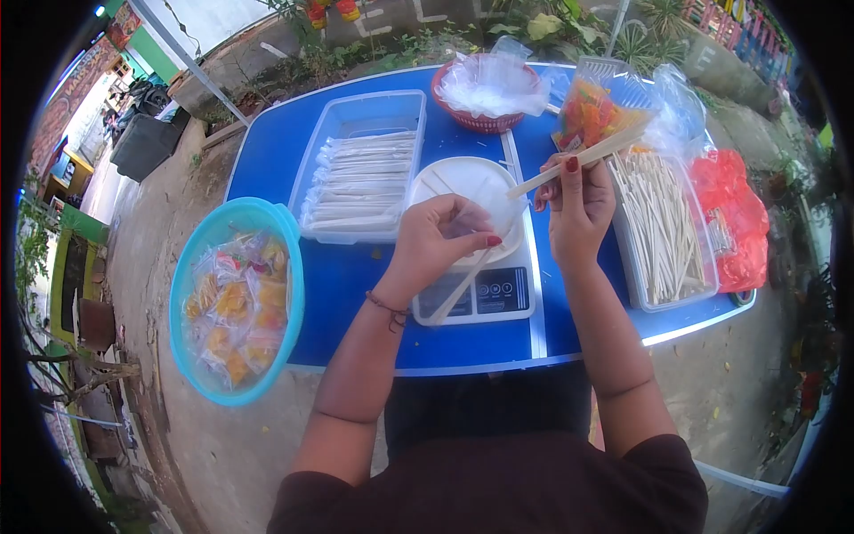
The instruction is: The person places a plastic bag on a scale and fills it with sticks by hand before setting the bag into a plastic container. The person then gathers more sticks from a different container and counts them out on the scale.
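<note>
My right hand (578,200) is closed around a bundle of pale sticks (614,142), raised over the table and slanting up to the right. My left hand (445,233) has its thumb and fingers pinched on a thin clear plastic sleeve (461,292), which hangs down over the scale. Below the hands stands a white kitchen scale (498,307) with a round white plate (449,169); a few loose sticks lie on the plate. A clear box (667,236) of loose pale sticks is right of my right hand. Wrapped bundles (360,182) fill much of a clear tray (320,116) at the left.
A turquoise basin (182,267) with bagged orange snacks stands left of the blue table (347,329). At the back are a red basket (458,107) of clear plastic bags and a bag of colourful packets (592,107). A red plastic bag (738,222) lies at the right edge.
</note>
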Demonstrator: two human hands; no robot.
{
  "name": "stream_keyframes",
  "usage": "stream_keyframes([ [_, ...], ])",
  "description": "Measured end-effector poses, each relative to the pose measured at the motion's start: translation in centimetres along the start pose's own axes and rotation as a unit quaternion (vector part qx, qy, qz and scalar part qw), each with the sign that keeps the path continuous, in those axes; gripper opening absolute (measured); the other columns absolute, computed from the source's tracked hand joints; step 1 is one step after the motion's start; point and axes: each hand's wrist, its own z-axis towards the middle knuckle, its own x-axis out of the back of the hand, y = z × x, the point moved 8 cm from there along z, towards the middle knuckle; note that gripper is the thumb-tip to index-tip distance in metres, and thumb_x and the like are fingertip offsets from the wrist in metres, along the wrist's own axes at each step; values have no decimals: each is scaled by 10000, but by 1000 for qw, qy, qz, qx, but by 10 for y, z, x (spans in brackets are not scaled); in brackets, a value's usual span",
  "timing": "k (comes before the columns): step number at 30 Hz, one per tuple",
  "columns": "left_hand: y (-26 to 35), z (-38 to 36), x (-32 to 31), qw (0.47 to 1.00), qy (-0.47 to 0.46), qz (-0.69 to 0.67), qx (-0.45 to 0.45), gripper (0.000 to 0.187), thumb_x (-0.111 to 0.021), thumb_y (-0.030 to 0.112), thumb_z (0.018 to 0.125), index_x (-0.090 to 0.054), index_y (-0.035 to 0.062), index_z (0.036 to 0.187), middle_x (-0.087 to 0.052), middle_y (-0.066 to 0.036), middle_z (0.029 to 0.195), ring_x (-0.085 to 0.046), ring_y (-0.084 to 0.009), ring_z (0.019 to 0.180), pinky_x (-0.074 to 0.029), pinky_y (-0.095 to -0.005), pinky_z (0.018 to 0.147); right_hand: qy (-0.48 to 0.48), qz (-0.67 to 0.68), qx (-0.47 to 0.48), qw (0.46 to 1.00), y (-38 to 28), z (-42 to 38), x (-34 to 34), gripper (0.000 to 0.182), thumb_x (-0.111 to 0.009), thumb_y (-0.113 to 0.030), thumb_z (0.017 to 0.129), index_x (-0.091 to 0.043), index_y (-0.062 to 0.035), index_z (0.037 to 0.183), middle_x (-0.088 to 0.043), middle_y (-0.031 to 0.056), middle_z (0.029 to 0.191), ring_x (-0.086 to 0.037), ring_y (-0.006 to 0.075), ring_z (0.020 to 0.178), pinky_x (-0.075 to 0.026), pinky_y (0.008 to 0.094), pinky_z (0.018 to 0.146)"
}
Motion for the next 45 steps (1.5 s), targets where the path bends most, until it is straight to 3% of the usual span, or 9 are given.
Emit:
stream_keyframes([
  [4,-1,0,0,999,4,-36,21,265,-809,64,752,-681,-5,973,-718,-93,885,-686,-113,778,-546,-225,671,-37,-56,-29,997,8,-2,-1,183,-562,-192,986,-576,-10,970,-620,63,849,-515,69,672,-435,231,609],
  [8,1,-1,4,997,17,-63,31,265,-789,89,782,-694,-3,1012,-724,-96,883,-687,-114,761,-516,-217,633,-72,-96,-59,991,16,-5,-8,158,-582,-164,973,-600,-9,1000,-646,49,866,-568,81,829,-426,219,788],
  [14,1,-1,4,998,-8,-60,22,207,-733,120,845,-707,-9,1004,-729,-103,879,-696,-128,755,-502,-214,625,-73,-100,-97,988,24,-6,-13,266,-565,-165,979,-573,-7,1192,-662,47,883,-539,58,754,-400,199,701],
  [17,0,-1,2,998,-25,-47,22,194,-709,119,866,-701,-18,1003,-729,-110,887,-704,-140,778,-523,-222,637,-12,-85,-92,992,18,-2,-6,353,-565,-169,983,-474,5,1277,-681,84,898,-597,83,825,-436,204,752],
  [23,-8,0,1,995,-17,-87,43,199,-678,115,892,-672,-27,1031,-724,-125,918,-709,-162,817,-579,-258,679,-74,-111,-101,986,24,-3,-9,494,-556,-158,986,-350,-14,1412,-668,87,919,-596,101,841,-454,224,775],
  [32,-7,0,6,994,2,-94,52,184,-671,121,899,-661,-21,1016,-720,-125,936,-704,-158,828,-580,-255,687,-87,-141,-23,986,13,-6,-24,346,-546,-82,977,-517,-25,1317,-648,60,948,-581,83,864,-459,229,782],
  [37,-7,0,9,994,12,-108,31,194,-673,127,898,-657,-12,1033,-720,-119,942,-703,-158,828,-572,-256,695,-170,-184,-102,963,29,-10,-18,440,-540,-93,970,-405,-21,1382,-643,81,1006,-561,89,904,-427,239,777],
  [44,-3,-1,25,977,102,-189,-8,151,-662,125,908,-660,20,1017,-711,-93,928,-686,-143,784,-552,-262,671,-166,-207,-36,964,39,-19,-24,240,-493,-145,940,-326,-41,1077,-456,33,888,-425,151,854,-356,297,872],
  [45,-3,-2,27,972,109,-206,-17,142,-659,126,911,-661,25,1011,-707,-88,925,-681,-139,780,-550,-264,668,-189,-206,-81,957,42,-22,-27,236,-497,-167,922,-330,-46,1038,-428,32,886,-409,150,860,-344,288,877],
])
